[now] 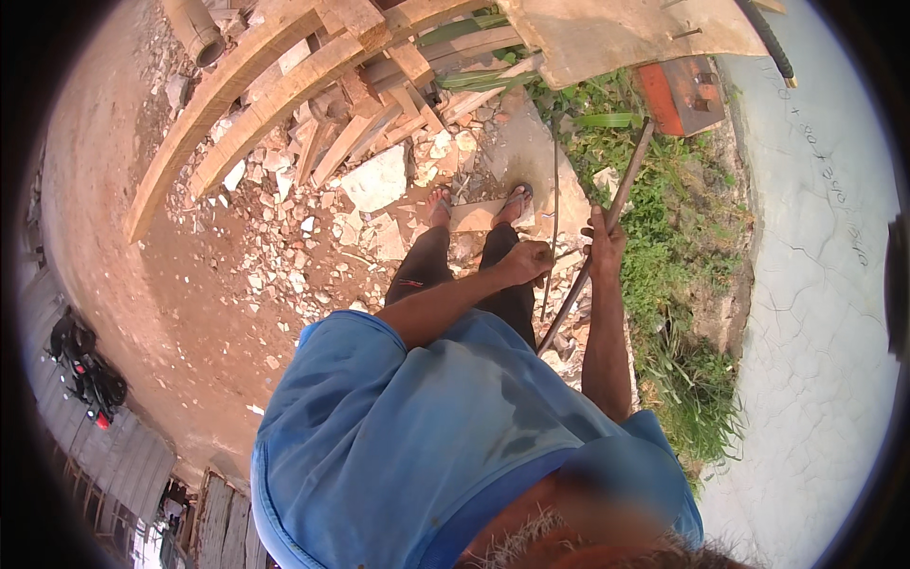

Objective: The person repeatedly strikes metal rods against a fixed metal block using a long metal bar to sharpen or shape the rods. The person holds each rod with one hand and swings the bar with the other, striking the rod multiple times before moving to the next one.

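Observation:
My right hand (607, 237) is wrapped round a long dark metal bar (630, 173), held aslant with its upper end toward the weeds and its lower end close to my body. My left hand (528, 263) is closed in a fist at a thin dark rod (555, 180), which runs nearly straight up and down to the left of the bar. A short thin piece shows between the two hands; I cannot make out what it joins. Both hands are in front of my legs, a little apart.
Broken rubble (284, 256) and a flat stone slab (377, 178) lie round my sandalled feet. Ahead are stacked timber beams (275, 119) and a worn board (645, 43) with a nail. An orange metal block (678, 95), weeds (654, 256) and a pale cracked wall (815, 313) are on the right.

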The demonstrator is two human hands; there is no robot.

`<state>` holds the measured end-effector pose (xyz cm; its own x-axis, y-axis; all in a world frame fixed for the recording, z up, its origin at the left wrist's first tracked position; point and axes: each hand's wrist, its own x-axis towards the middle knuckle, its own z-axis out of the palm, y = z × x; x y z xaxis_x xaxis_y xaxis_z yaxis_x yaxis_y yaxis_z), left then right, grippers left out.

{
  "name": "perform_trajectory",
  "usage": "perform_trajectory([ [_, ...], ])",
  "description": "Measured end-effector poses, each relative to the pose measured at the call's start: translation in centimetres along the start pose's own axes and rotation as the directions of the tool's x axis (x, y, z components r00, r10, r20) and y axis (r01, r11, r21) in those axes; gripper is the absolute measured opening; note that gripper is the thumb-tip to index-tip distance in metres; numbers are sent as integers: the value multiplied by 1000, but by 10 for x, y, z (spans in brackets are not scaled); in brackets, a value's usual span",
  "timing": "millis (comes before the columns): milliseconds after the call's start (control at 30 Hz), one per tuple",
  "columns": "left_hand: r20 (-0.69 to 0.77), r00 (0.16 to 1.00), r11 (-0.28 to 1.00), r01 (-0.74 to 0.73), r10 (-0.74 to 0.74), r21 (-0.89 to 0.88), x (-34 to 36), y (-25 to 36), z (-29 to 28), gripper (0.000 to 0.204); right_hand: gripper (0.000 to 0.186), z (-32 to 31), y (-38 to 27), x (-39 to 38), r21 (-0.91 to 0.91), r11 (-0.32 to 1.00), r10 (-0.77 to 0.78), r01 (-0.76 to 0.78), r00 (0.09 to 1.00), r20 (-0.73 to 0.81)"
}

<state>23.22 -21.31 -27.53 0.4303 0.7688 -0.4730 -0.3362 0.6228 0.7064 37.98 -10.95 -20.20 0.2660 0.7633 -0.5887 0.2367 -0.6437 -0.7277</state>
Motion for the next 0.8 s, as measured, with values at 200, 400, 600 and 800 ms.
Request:
perform_trajectory([
  [200,-338,932,991,-129,133,35,44,6,-73,19,44,-28,14,-4,-56,994,94,-94,996,-9],
  [400,-520,853,945,195,-32,262,88,18,-158,48,38,-56,23,10,-80,983,168,-166,986,21],
  [600,-691,709,666,585,-143,462,83,7,-191,92,36,-78,21,27,-181,968,200,-172,968,150],
  [800,-660,747,782,458,-81,423,30,-26,-179,77,39,-100,23,40,-261,959,181,-108,944,275],
])
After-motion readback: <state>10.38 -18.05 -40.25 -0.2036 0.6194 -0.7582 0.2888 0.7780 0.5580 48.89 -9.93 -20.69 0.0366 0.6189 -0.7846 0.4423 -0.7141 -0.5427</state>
